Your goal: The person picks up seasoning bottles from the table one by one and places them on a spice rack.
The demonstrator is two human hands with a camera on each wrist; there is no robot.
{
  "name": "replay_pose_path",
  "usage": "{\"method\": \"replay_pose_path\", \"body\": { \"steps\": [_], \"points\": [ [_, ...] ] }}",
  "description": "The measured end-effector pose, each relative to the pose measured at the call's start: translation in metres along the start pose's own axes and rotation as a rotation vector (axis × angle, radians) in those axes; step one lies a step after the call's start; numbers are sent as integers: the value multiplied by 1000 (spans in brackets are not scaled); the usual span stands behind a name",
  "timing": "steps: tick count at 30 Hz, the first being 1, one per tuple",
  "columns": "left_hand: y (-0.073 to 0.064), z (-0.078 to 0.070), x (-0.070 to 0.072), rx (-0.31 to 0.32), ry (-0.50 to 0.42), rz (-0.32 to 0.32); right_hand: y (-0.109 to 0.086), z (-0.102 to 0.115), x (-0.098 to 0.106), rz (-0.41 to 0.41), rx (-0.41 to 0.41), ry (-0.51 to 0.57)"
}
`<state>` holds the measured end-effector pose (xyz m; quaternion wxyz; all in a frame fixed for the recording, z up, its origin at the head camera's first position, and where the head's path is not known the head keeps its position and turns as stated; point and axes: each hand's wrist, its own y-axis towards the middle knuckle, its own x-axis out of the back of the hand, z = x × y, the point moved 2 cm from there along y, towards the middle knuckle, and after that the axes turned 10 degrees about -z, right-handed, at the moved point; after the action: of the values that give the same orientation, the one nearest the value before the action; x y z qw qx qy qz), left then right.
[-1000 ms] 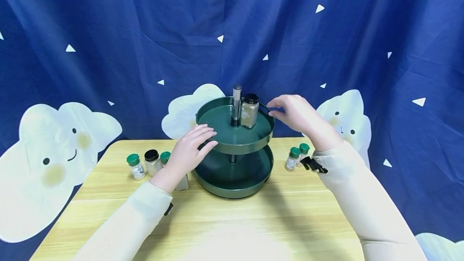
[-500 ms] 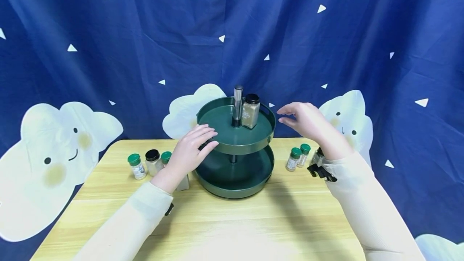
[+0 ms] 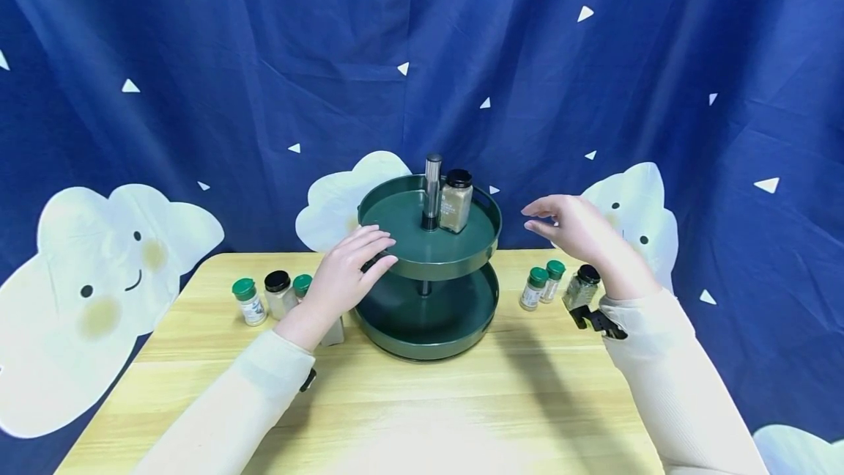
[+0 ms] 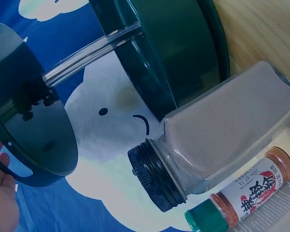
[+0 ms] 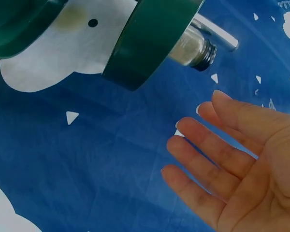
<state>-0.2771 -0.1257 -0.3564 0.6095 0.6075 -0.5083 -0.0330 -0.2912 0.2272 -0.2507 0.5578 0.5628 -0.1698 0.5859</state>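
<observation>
Our left hand [image 3: 343, 267] is apparently gripping the green stand [image 3: 425, 350] by its upper rim [image 3: 438, 269], fingertips half hidden; our right hand [image 3: 579, 227] is hanging loose, empty. The stand's sitting on the surface [image 3: 395, 402], probably stiff, slick, top-heavy with that jar [image 3: 455, 210], so we're favouring rim holds.

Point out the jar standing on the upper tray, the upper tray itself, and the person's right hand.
Jar [image 3: 455, 210]: head view, middle of its body, below the black lid.
Upper tray [image 3: 438, 270]: head view, front of its rim wall.
Right hand [image 3: 582, 229]: head view, back of the hand.
</observation>
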Motion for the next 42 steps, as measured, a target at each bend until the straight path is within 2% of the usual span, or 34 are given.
{"method": "replay_pose_path", "body": {
  "steps": [11, 16, 25, 34, 42],
  "points": [
    [1, 0, 0, -7, 2, -7, -11, -16, 4, 3, -56, -4],
    [1, 0, -1, -1, 5, 2, -18, -30, 3, -3, -91, 33],
    [2, 1, 0, -2, -5, -2, -32, -52, -2, -33, -83, 101],
    [3, 0, 0, 4, 7, 13, -43, -71, -12, -34, -153, 77],
    [1, 0, 0, 25, 19, 26, -50, -85, -20, -49, -161, 52]
  ]
}}
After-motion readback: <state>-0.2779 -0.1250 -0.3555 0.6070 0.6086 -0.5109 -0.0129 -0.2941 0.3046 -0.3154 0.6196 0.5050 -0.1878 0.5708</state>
